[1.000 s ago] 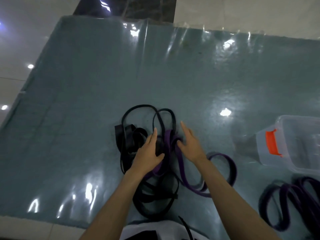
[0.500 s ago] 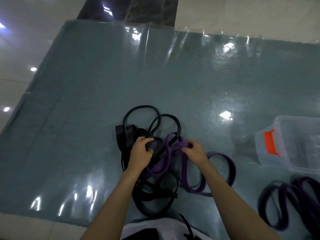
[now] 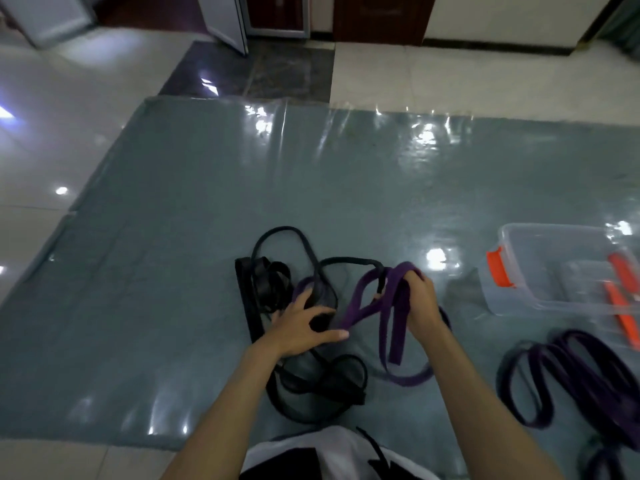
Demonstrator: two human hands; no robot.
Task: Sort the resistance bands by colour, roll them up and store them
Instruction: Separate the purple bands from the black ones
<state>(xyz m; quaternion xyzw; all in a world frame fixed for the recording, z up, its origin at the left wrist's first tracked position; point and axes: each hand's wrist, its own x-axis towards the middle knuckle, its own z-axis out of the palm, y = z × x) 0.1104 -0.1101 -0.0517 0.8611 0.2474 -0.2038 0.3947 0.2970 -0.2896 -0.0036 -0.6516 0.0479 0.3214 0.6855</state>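
Purple band [image 3: 394, 299] between both hands

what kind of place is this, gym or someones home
Hard to say; probably an indoor room used for exercise. A grey-blue mat lies on glossy floor tiles, resistance bands are heaped on it, and doors stand along the far wall.

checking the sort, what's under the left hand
The left hand rests spread on the tangled black bands, with part of the purple band running beneath its fingers. What lies directly below the palm is covered.
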